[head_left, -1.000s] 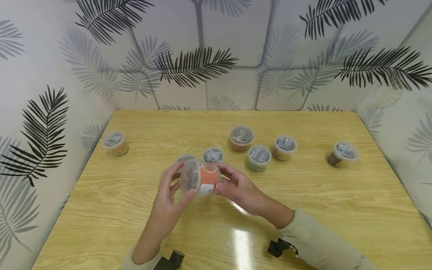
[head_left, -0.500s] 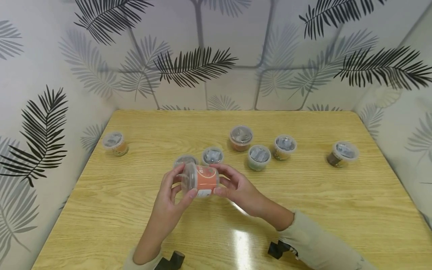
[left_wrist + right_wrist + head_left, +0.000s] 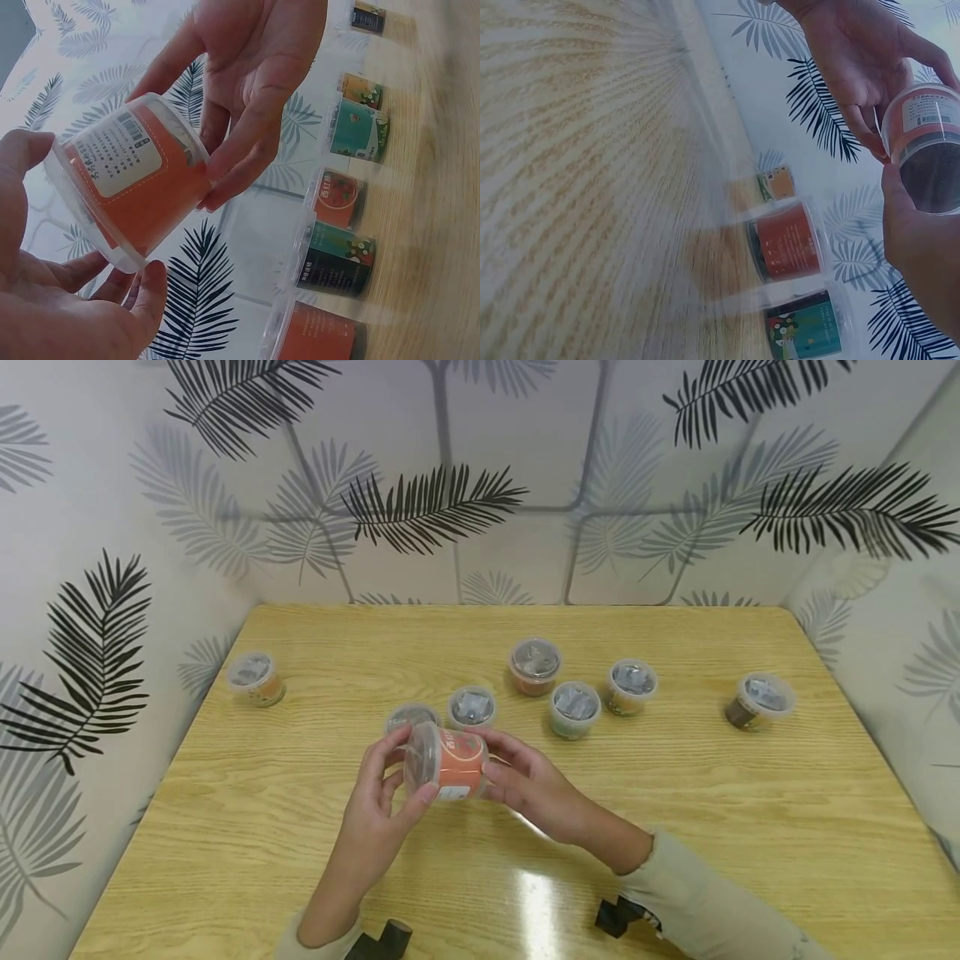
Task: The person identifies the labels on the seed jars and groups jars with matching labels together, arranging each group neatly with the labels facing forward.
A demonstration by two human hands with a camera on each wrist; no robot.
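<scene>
In the head view, a lidded clear plastic cup (image 3: 462, 767) with an orange-red label lies tilted on its side in the air above the table. My left hand (image 3: 378, 806) grips its lid end, fingers behind and thumb in front. My right hand (image 3: 543, 789) holds its base end between thumb and fingers. A white printed sticker with a barcode shows on the cup (image 3: 139, 176) in the left wrist view. Its dark base shows in the right wrist view. Just behind the hands stand a lidded cup (image 3: 412, 715), partly hidden, and a smaller one (image 3: 472, 706).
More lidded cups stand upright on the wooden table (image 3: 675, 827): a red one (image 3: 536, 667), a green one (image 3: 575, 710), an orange one (image 3: 632, 687), a dark one (image 3: 760, 702) at far right and another orange one (image 3: 257, 678) at far left. A leaf-patterned wall (image 3: 517, 560) rises behind.
The held cup has rolled about its length, so its white sticker moved down and a round fruit picture came into view. My right thumb has shifted up along the cup's side.
</scene>
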